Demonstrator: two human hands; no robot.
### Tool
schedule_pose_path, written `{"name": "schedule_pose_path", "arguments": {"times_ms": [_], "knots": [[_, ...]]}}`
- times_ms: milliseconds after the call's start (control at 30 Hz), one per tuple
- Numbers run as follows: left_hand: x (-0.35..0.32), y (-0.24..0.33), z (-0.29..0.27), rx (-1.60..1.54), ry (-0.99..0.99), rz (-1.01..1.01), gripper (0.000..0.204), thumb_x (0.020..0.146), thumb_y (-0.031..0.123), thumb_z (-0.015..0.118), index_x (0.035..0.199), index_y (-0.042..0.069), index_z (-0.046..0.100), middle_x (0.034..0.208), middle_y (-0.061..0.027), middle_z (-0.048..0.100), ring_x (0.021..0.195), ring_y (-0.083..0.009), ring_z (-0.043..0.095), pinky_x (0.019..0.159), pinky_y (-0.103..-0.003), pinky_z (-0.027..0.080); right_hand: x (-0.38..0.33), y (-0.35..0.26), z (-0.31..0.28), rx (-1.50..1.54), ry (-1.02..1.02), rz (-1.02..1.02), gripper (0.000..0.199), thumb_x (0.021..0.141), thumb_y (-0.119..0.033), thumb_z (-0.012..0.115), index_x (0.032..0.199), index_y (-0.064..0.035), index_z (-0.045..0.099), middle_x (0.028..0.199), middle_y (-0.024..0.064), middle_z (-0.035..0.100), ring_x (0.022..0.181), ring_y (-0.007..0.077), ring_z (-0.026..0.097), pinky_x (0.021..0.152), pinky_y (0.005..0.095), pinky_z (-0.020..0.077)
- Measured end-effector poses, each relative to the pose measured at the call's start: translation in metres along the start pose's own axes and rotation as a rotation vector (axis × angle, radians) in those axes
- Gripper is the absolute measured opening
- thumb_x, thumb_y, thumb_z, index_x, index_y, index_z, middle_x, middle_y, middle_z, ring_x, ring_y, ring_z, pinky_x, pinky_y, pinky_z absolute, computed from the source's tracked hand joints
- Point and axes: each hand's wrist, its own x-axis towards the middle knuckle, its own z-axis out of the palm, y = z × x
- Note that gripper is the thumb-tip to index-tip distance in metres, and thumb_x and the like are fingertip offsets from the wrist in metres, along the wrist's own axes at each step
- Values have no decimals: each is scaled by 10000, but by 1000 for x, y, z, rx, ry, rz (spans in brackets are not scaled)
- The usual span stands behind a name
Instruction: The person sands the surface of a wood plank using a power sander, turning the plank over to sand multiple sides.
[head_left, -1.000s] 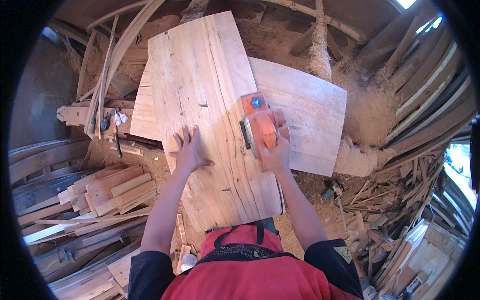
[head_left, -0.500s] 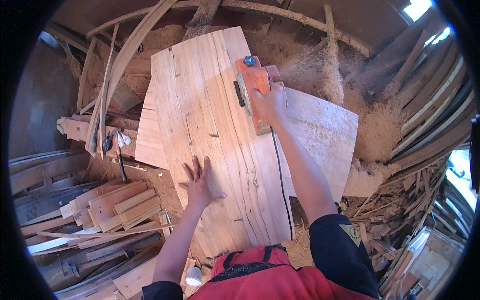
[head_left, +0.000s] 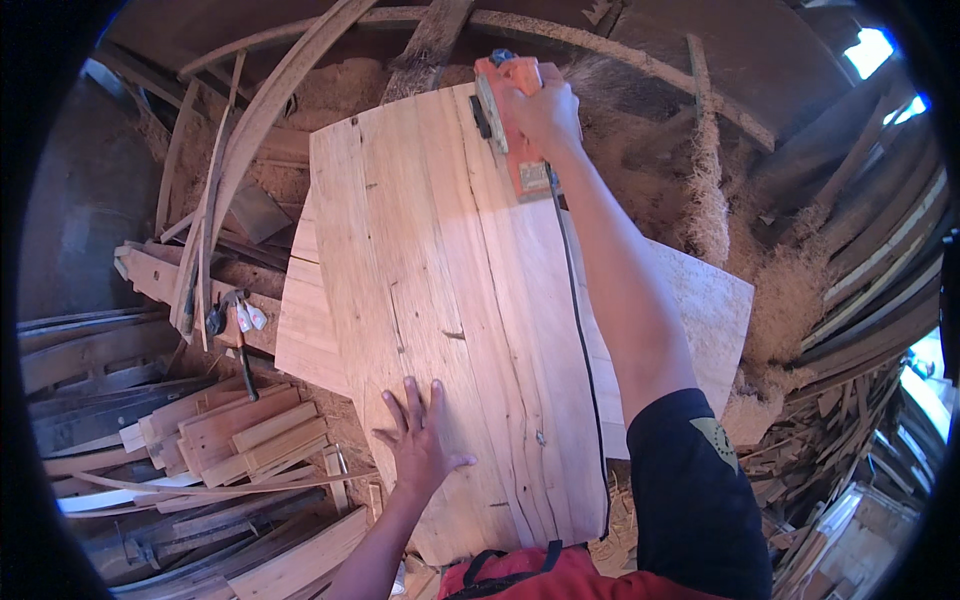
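My right hand [head_left: 548,112] grips the handle of an orange electric planer [head_left: 515,130] with a dark blue knob at its front. The planer sits at the far right corner of a wide wooden panel [head_left: 400,270] made of joined boards with dark seams and cracks. A black cord [head_left: 585,340] trails from the planer along the panel's right edge. My left hand [head_left: 420,450] lies flat on the near left part of the panel, fingers spread. Beneath this panel, a second pale panel [head_left: 690,310] sticks out to both sides, its right part dusted with shavings.
A hammer [head_left: 243,350] and small bottles [head_left: 250,317] lie on a timber at the left. Stacked short boards [head_left: 240,425] stand near left. Heaped shavings [head_left: 780,310] and scrap wood [head_left: 840,410] fill the right. Long curved timbers [head_left: 260,130] cross the far left.
My right hand has pushed the planer away from me to the panel's far end. The spray of shavings is no longer seen. My left hand remains flat on the panel.
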Motion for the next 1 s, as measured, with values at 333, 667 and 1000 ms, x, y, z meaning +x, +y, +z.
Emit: {"name": "schedule_pose_path", "arguments": {"times_ms": [333,667,1000], "knots": [[-10,0,-9,4,-10,3,1387,489,471,958,1615,263,176,1685,-162,45,1512,-519,19,946,-855,303,64,-15,10,31,24,-143,695,756,-525,752,1177,19,655,1043,246,717,988,365,711,859,433,568],[43,-62,-28,86,342,101,1064,710,556,822,1577,245,290,1644,-120,256,1520,-363,218,1103,-650,368,-419,121,-163,231,-174,43,525,761,-141,704,1246,5,564,1252,233,617,1143,361,605,949,446,475],[75,-75,-41,210,171,270,1164,655,516,858,1536,11,288,1555,-330,278,1468,-491,240,1186,-490,318,-828,178,-294,84,-169,429,289,731,-163,752,961,-2,681,755,126,705,713,239,715,643,377,542]]}}
